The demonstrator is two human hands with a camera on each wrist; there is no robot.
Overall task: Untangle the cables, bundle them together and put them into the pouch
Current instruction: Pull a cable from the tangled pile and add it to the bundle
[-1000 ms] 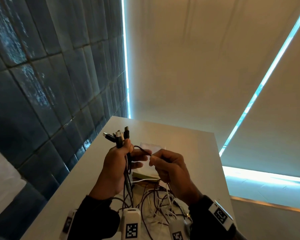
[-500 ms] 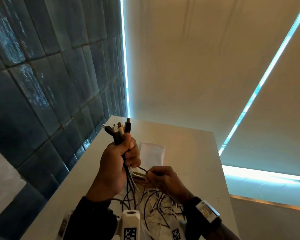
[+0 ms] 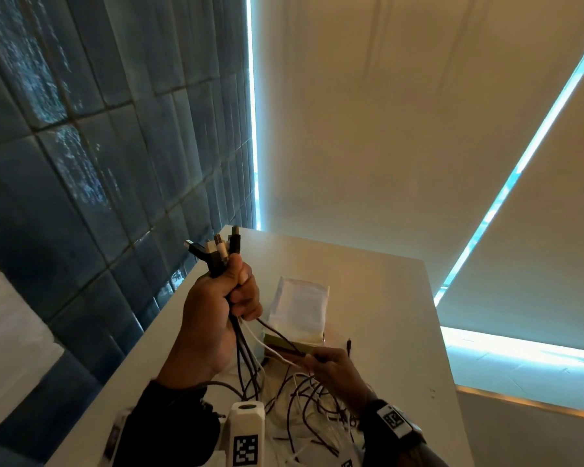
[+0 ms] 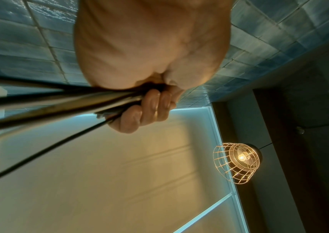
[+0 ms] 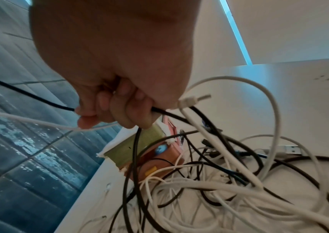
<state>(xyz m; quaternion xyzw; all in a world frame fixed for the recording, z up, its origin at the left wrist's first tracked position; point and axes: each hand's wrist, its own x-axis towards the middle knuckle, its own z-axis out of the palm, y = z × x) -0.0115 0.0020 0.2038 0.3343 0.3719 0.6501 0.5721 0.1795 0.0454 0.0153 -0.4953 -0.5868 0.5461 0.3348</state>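
Observation:
My left hand (image 3: 230, 298) is raised above the table and grips a bunch of black and white cables just below their plugs (image 3: 216, 252), which stick up out of the fist. In the left wrist view the curled fingers (image 4: 149, 110) clamp the cables (image 4: 59, 102). Lower and to the right, my right hand (image 3: 321, 362) pinches a thin black cable and a white one (image 5: 40, 124) that run taut to the left hand. Below lies a tangle of black and white cables (image 3: 304, 409) (image 5: 229, 181). The white pouch (image 3: 300, 308) lies flat on the table beyond both hands.
A white table (image 3: 385, 298) stands against a dark blue tiled wall (image 3: 81, 163) on the left. A small green and orange box (image 5: 139, 149) sits at the near end of the pouch. A loose black plug (image 3: 349, 343) lies right of the right hand. A caged lamp (image 4: 237, 162) hangs overhead.
My left hand lifted the bunch of plugs higher. My right hand slid down and away along the thin cables, from beside the left hand to just above the tangle, uncovering the pouch.

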